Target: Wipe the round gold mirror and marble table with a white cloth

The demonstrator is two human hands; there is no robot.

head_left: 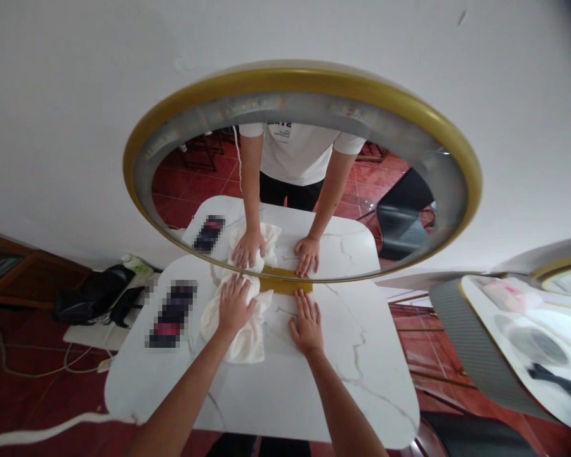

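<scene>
My left hand (236, 304) lies flat with fingers spread on a crumpled white cloth (248, 343), covering part of it. The cloth rests on the white marble-patterned table (361, 406), up against the gold base (282, 285) of an oval mirror. My right hand (308, 324) is stretched out on the bare tabletop, its fingertips at the right end of that base. A gold-rimmed mirror (309, 79) stands above and reflects both hands, the cloth and a white shirt.
A pixelated dark object (172, 314) lies on the table's left side. A black bag (95, 295) and a pale green bottle (137, 265) sit beyond the left edge. On the right are a second table (490, 336) with dark straps (554, 381) and a black chair (476, 435).
</scene>
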